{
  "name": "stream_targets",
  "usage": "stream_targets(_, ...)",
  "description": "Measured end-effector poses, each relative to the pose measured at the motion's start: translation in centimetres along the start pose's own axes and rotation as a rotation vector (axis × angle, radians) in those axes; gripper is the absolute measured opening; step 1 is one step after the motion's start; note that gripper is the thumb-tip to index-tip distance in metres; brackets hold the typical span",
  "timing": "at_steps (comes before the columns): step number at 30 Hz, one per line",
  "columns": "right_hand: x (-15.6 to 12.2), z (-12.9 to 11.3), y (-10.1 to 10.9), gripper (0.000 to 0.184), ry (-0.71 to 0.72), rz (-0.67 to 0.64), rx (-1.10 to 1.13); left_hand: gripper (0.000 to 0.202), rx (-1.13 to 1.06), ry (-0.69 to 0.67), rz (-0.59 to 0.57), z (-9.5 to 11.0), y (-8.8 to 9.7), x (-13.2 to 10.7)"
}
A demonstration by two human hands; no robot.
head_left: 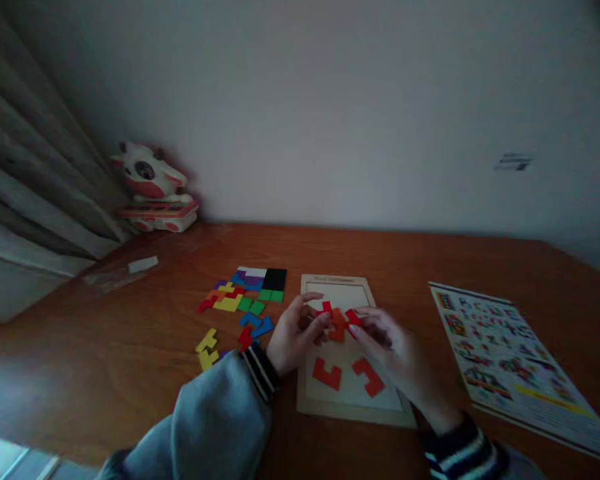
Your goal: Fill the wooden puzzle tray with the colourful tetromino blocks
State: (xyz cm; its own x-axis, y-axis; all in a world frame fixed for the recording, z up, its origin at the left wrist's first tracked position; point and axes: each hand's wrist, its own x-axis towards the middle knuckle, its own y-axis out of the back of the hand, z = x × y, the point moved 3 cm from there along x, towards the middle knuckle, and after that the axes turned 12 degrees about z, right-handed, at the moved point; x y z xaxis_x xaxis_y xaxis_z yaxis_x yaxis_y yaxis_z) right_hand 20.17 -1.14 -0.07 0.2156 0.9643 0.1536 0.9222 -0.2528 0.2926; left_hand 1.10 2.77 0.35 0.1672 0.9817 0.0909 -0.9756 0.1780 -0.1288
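Over the wooden puzzle board (353, 412), my left hand (300, 330) pinches a red puzzle piece (327, 307) between thumb and fingers. Facing it, my right hand (387, 343) is closed on another red puzzle piece (353, 317). Between the two hands shows an orange puzzle piece (337, 327); I cannot tell whether it lies on the board or is touched by the fingers. Lower on the board's pale inside lie two loose red pieces, a U-shaped piece (327, 375) at the left and a bent piece (369, 377) at the right.
Left of the board lie many coloured pieces, among them a black square (275, 278) and yellow pieces (208, 348). A printed sheet (520, 363) lies at the right. A cow-shaped toy (155, 190) stands at the back left, by a curtain (35, 153) and a small white object (143, 265).
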Motion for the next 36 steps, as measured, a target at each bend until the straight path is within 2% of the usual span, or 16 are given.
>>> stream_targets(3,-0.2,-0.2,0.0,0.03,0.084,-0.084,-0.092,0.043,-0.052,-0.048,0.112,0.1,0.5,0.3)
stream_targets(8,-1.6,-2.1,-1.0,0.016,0.301,-0.346,-0.169,0.048,-0.124,-0.031,0.22,0.1,0.8,0.6)
stream_targets(14,-2.6,-3.0,-1.6,0.002,0.424,-0.461,-0.268,0.043,-0.05,-0.023,0.133,-0.4,0.6,0.3)
stream_targets(18,-2.7,-2.8,-1.8,0.01,0.492,-0.497,-0.298,0.046,-0.023,-0.025,0.106,-0.5,0.6,0.3)
stream_targets(22,-2.7,-2.3,-2.2,0.011,0.507,-0.466,-0.344,0.048,-0.002,-0.025,0.121,-0.3,0.6,0.3)
stream_targets(27,-2.6,-1.9,-2.6,0.01,0.538,-0.323,-0.417,0.05,0.03,-0.004,0.112,-0.1,0.6,0.2)
stream_targets(31,-2.0,-2.0,-1.8,0.015,0.469,-0.204,-0.315,0.051,0.057,-0.018,0.108,-0.1,0.5,0.1)
stream_targets(34,-1.3,-1.9,-0.8,0.025,0.337,-0.19,-0.225,0.046,0.183,-0.083,0.068,0.1,0.7,0.1)
stream_targets(36,-1.1,-1.7,-0.2,0.034,0.296,-0.195,-0.204,0.039,0.387,-0.225,-0.021,0.6,1.0,0.1)
